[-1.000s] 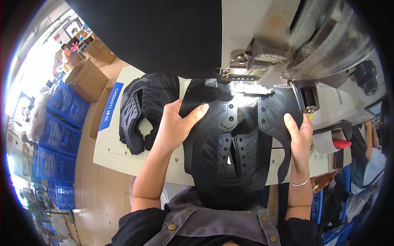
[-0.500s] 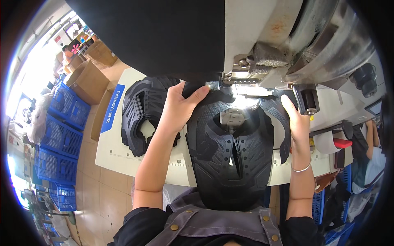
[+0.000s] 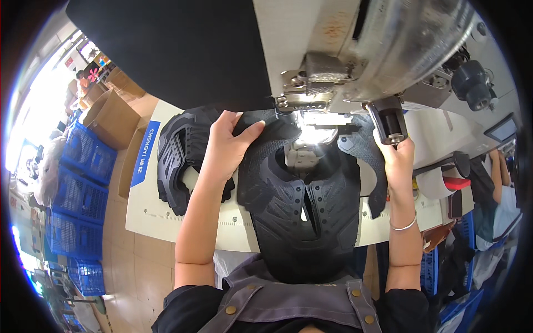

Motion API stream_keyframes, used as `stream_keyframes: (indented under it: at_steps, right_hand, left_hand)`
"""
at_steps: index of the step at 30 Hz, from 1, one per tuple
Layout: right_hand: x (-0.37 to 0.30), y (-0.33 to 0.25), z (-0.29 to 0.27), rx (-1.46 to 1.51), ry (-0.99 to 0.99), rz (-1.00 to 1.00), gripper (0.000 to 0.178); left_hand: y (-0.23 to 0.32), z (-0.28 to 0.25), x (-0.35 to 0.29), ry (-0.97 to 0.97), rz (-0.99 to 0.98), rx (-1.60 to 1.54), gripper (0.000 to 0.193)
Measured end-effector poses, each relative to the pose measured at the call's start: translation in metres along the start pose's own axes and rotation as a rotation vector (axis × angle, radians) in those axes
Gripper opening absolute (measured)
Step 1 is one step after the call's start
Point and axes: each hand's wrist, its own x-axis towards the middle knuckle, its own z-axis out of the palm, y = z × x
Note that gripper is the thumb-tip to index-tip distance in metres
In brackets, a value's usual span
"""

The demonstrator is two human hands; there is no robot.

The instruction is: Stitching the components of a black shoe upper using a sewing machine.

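A black shoe upper (image 3: 277,222) with eyelets and textured panels lies spread under the sewing machine (image 3: 319,83), its near end reaching my apron. Its collar opening surrounds the machine's metal post (image 3: 302,158), beneath the brightly lit stitching area. My left hand (image 3: 230,141) grips the upper's far left edge, thumb on top and fingertips partly hidden. On the other side, my right hand (image 3: 398,161) pinches the curved right flap, close beside a black cylinder on the machine. The glare hides the needle and the seam.
More black uppers (image 3: 172,155) lie on the pale table (image 3: 227,236) left of my forearm. Blue crates (image 3: 78,200) and cardboard boxes (image 3: 111,119) line the floor at left. Another person's arm (image 3: 496,172) shows at far right, near a tablet-like screen (image 3: 502,129).
The view has shifted, so the machine appears farther left. The upper has turned slightly and its front slit looks narrower. My right hand is now closer to the machine's black cylinder.
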Motion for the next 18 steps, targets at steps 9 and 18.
stream_keyframes:
  at_steps: [9, 18]
  right_hand:
    - [-0.012, -0.001, -0.012, -0.19, 0.068, -0.212, 0.019]
    - [-0.04, -0.018, -0.02, -0.121, 0.131, -0.226, 0.019]
  left_hand:
    - [-0.006, 0.011, 0.03, -0.024, 0.11, -0.124, 0.017]
    - [-0.018, 0.01, 0.048, -0.191, 0.137, 0.019, 0.008]
